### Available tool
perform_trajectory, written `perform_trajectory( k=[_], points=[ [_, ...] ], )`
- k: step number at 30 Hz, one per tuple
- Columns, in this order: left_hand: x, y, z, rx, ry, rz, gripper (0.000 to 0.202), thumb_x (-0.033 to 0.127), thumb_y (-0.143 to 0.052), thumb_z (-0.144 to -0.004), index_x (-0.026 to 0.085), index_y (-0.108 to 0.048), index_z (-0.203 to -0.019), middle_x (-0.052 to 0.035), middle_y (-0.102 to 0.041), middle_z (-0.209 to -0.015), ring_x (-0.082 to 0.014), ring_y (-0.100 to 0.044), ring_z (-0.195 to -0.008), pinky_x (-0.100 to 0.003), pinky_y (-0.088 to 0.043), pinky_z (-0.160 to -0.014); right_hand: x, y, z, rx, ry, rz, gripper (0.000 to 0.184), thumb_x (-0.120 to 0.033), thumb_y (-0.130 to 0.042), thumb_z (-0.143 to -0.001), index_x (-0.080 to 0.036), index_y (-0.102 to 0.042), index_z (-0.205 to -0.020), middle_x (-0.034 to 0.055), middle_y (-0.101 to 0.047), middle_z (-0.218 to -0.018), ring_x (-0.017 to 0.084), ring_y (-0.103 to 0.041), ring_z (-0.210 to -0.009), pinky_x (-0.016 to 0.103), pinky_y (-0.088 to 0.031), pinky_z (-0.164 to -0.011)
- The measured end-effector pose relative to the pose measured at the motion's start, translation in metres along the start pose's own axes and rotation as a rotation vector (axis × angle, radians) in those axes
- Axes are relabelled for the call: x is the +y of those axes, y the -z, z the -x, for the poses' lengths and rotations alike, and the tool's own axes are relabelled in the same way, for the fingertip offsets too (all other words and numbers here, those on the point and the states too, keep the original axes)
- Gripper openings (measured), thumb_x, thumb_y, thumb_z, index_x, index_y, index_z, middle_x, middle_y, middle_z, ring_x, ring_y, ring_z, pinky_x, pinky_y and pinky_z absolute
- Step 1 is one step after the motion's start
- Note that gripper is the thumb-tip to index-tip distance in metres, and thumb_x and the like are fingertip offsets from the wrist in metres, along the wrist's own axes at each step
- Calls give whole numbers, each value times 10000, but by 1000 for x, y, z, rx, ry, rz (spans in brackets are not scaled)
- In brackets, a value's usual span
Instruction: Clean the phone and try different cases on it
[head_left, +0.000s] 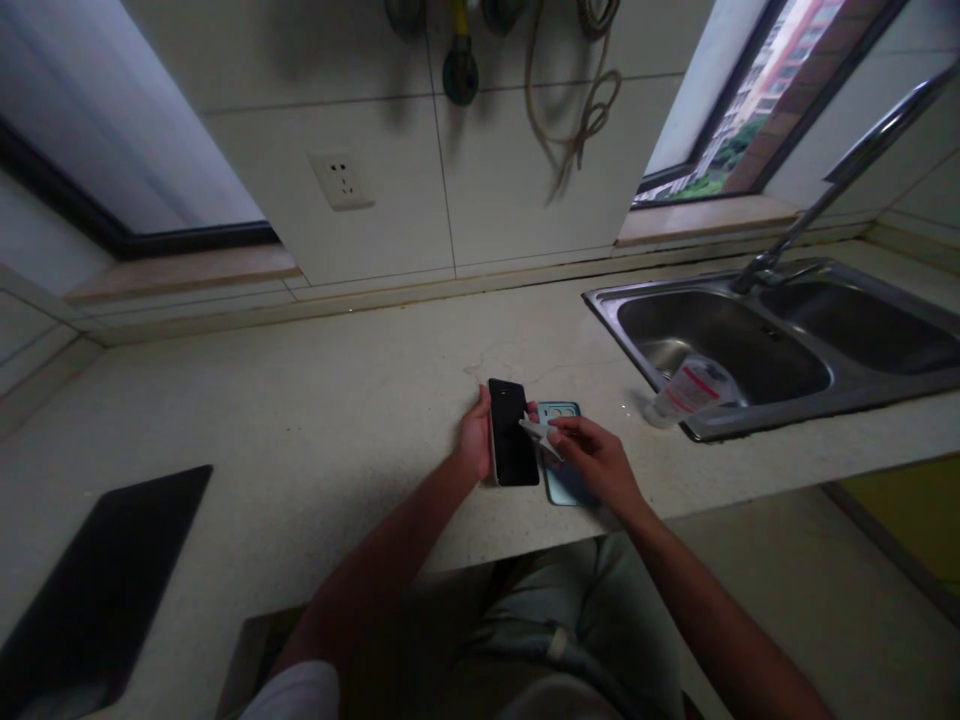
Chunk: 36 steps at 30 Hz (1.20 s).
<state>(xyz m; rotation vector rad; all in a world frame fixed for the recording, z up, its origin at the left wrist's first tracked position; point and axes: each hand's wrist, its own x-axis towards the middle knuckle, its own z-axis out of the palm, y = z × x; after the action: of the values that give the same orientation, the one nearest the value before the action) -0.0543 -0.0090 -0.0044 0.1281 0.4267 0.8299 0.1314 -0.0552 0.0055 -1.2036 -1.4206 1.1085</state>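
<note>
A black phone point(512, 433) lies screen-up on the pale counter point(322, 420). My left hand point(475, 436) grips its left edge, fingers curled round the side. My right hand point(592, 458) pinches a small pale wipe or film point(538, 431) over the phone's right edge. Under my right hand lies a teal phone case point(564, 482), partly hidden by the fingers.
A steel double sink point(780, 340) with a tap point(847, 170) sits at the right. A small clear bottle point(686, 392) with a red label lies at its front rim. A black cutout point(97, 590) is at the left. A wall socket point(342, 178) and hanging cord point(577, 120) are behind.
</note>
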Motion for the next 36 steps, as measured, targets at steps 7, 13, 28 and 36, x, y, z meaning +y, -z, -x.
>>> perform_trajectory(
  k=[7,13,28,36],
  points=[
    [-6,-15,6,120,-203,9,517,625,-392,-954,206,-662,-1091,-75,-678,-819,-236,-686,-786,-401,-542,-783,-13,-41,15,-30,76,93,458,-488,-623,-896,-175,-636,-1230,101,-681,-1040,206,-649,-858,356,-558,-771],
    [-8,-17,6,117,-304,-17,296,246,-457,-901,192,-640,-1128,-69,-690,-869,-224,-682,-869,-396,-527,-856,-20,-46,24,26,286,462,436,-427,-642,-887,-159,-648,-1231,132,-648,-1045,250,-632,-928,391,-533,-840],
    [-7,-8,3,-46,-108,5,516,506,-468,-894,154,-619,-1239,-161,-710,-1080,-342,-624,-1158,-544,-414,-1023,-7,-23,23,21,-174,-53,369,-515,-742,-759,-147,-742,-742,18,-670,-699,156,-558,-620,271,-436,-582],
    [-7,-4,-2,-12,-19,53,757,756,-314,-893,144,-650,-1185,-196,-693,-1120,-363,-618,-1150,-582,-434,-980,-23,17,-6,466,161,251,332,-479,-615,-904,-186,-766,-941,78,-749,-925,226,-680,-829,352,-541,-750]
  ],
)
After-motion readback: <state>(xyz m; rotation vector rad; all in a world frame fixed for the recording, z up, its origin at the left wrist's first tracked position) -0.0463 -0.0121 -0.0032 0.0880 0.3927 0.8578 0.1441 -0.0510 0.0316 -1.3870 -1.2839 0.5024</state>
